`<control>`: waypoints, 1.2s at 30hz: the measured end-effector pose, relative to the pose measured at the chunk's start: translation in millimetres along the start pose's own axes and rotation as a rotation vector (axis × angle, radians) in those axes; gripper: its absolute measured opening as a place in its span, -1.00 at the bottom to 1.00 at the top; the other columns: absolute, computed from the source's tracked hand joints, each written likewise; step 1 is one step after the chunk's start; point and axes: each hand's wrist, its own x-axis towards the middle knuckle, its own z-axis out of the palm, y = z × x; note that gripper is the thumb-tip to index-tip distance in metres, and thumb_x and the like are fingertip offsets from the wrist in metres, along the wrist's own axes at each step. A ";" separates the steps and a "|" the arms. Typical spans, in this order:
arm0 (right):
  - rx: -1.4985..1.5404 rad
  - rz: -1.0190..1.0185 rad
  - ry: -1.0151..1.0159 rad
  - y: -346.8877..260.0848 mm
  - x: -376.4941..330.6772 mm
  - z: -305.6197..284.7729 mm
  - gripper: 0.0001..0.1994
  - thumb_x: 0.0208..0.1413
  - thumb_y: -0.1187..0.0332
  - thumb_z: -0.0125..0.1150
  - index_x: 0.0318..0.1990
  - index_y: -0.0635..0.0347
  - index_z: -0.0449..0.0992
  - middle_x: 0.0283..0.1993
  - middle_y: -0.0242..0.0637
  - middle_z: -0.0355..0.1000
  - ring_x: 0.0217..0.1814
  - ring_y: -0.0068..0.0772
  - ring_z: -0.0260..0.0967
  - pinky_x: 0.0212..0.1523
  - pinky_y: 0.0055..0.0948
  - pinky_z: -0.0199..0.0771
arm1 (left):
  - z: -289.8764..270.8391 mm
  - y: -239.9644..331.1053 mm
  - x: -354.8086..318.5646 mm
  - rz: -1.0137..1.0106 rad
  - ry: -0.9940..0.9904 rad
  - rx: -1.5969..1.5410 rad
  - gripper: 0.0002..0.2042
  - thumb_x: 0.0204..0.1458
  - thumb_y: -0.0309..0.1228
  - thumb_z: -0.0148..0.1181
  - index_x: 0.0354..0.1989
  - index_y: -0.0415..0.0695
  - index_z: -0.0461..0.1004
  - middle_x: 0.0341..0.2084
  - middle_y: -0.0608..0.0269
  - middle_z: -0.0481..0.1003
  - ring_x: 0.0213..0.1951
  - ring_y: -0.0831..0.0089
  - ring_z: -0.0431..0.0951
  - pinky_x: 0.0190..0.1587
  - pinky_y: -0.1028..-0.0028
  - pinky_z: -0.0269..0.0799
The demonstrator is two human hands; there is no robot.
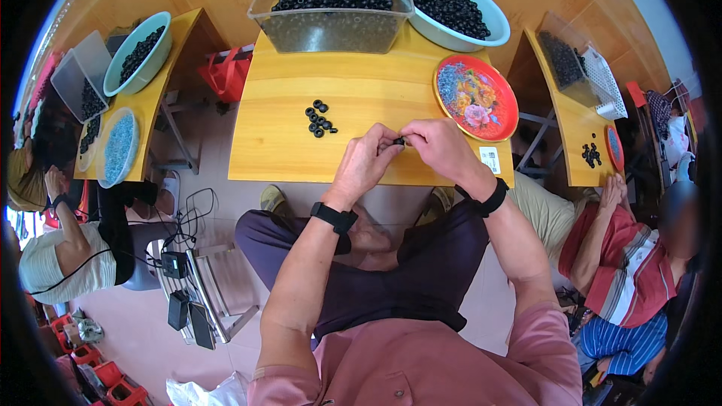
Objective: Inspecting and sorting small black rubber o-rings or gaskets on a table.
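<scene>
Over the front edge of the wooden table [331, 79], both hands meet at the fingertips. My left hand [364, 159] is closed in a pinch on a small black round part [398, 141]. Thumb and finger of my right hand [442, 149] are pressed together against the same part; whatever they grip is too small to make out. Left of my hands lies a loose group of black ring-like round parts [320, 119]. Beyond my right hand, a red flowered tray [502, 111] carries a heap of small bluish clear pieces [450, 83].
A clear plastic bin [331, 34] and a light-blue basin [481, 39], both full of black parts, stand at the table's back. Co-workers sit at side tables [184, 53] [579, 173] left and right. A metal stand [203, 286] with cables is at my left.
</scene>
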 end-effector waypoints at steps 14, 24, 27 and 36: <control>-0.044 -0.082 -0.001 -1.1 9.4 16.5 -0.83 0.11 0.50 0.19 -0.18 0.33 0.65 -0.34 0.04 0.59 -0.29 0.08 0.58 -0.26 -0.20 0.56 | 5.1 -11.8 10.5 -0.168 0.090 -0.278 -0.82 0.16 -0.49 0.29 -0.18 -0.34 0.48 -0.40 0.07 0.65 -0.36 0.49 0.62 -0.23 0.45 0.54; 0.445 0.229 0.112 20.8 5.6 28.3 -0.84 0.12 0.47 0.30 -0.18 0.35 0.59 -0.28 -0.12 0.62 -0.31 -0.42 0.59 -0.29 -0.47 0.51 | 7.4 -5.1 4.2 0.015 0.101 0.003 -0.76 0.12 -0.46 0.33 -0.09 -0.22 0.44 -0.43 0.04 0.61 -0.39 0.30 0.64 -0.29 0.37 0.53; 0.519 0.271 0.063 24.2 3.3 24.1 -0.87 0.12 0.49 0.32 -0.21 0.34 0.55 -0.32 -0.29 0.58 -0.30 -0.60 0.49 -0.28 -0.52 0.48 | 9.9 -4.8 1.7 0.089 0.118 0.019 -0.72 0.10 -0.45 0.35 -0.07 -0.19 0.42 -0.44 0.05 0.59 -0.41 0.18 0.62 -0.31 0.32 0.52; 0.949 0.413 -0.060 41.9 -13.0 22.1 -0.89 0.11 0.50 0.34 -0.22 0.26 0.56 -0.30 -0.37 0.54 -0.28 -0.61 0.45 -0.21 -0.58 0.44 | 14.2 -3.6 1.9 0.183 0.064 0.283 -0.65 0.06 -0.39 0.38 -0.06 -0.18 0.38 -0.45 0.03 0.50 -0.34 0.04 0.54 -0.26 0.17 0.48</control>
